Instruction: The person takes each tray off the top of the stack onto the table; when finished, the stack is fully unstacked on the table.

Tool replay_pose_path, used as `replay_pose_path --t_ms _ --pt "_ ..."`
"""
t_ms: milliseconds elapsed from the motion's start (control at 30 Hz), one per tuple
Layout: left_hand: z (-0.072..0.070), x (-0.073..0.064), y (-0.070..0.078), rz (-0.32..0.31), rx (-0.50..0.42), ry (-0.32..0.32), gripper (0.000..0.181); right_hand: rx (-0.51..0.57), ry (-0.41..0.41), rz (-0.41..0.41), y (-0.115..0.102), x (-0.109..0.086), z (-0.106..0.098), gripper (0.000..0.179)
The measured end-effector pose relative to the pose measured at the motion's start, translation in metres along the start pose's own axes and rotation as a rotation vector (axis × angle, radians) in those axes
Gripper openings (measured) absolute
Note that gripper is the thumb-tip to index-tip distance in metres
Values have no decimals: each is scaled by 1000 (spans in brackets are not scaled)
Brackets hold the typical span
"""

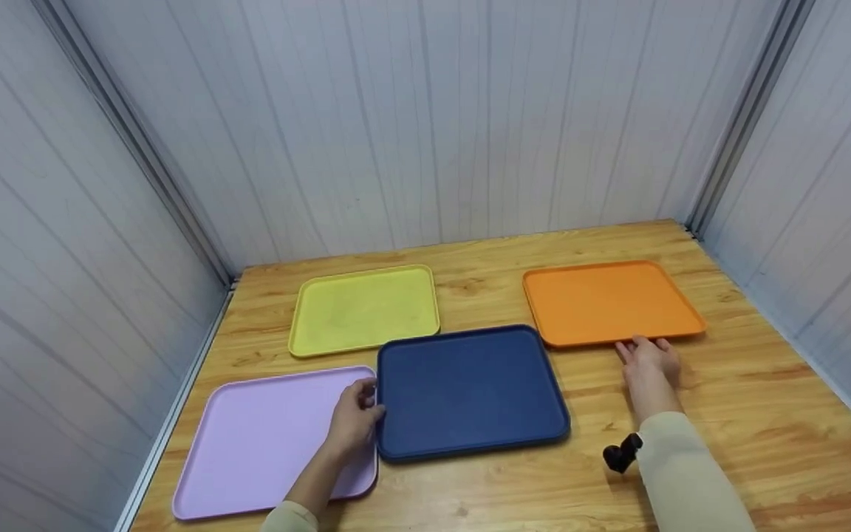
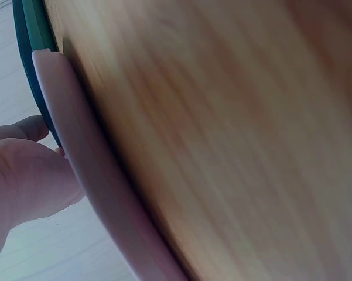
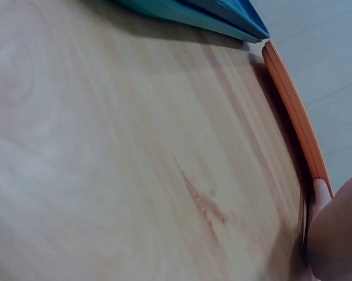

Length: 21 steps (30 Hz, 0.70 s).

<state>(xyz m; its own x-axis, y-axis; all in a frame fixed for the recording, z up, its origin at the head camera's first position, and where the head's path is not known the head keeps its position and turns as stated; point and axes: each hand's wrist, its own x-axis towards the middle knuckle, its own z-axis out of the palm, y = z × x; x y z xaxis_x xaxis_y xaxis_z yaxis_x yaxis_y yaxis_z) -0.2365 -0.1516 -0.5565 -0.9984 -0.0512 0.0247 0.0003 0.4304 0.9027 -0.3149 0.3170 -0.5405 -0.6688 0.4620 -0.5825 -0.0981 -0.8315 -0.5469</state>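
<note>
A dark blue tray point(image 1: 470, 391) lies in the middle of the table. The wrist views show a greenish layer point(image 2: 40, 29) under it, like a second tray. At its left edge, my left hand point(image 1: 351, 417) grips the rim with bent fingers and thumb, the wrist passing over a lilac tray point(image 1: 270, 436). The lilac tray's rim point(image 2: 76, 123) hides part of that hold in the left wrist view. At the right, my right hand point(image 1: 651, 362) holds the front rim of an orange tray point(image 1: 610, 299); some of its fingers are hidden beneath the edge point(image 3: 296, 108).
A yellow tray point(image 1: 366, 310) lies at the back left. Pale panelled walls point(image 1: 396, 133) enclose the wooden table point(image 1: 484, 488) at the back and both sides. A small black device point(image 1: 621, 453) is on the right wrist.
</note>
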Motion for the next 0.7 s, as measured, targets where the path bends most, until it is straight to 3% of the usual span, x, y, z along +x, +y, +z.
replay_pose_path --t_ms 133,300,700 --pt "0 0 0 1 7 6 47 -114 -46 8 -1 0 4 71" --pt "1 0 -1 4 12 13 47 -208 -140 31 -3 0 8 69" --pt "0 -1 0 -10 10 14 48 -332 -244 51 7 -15 9 66"
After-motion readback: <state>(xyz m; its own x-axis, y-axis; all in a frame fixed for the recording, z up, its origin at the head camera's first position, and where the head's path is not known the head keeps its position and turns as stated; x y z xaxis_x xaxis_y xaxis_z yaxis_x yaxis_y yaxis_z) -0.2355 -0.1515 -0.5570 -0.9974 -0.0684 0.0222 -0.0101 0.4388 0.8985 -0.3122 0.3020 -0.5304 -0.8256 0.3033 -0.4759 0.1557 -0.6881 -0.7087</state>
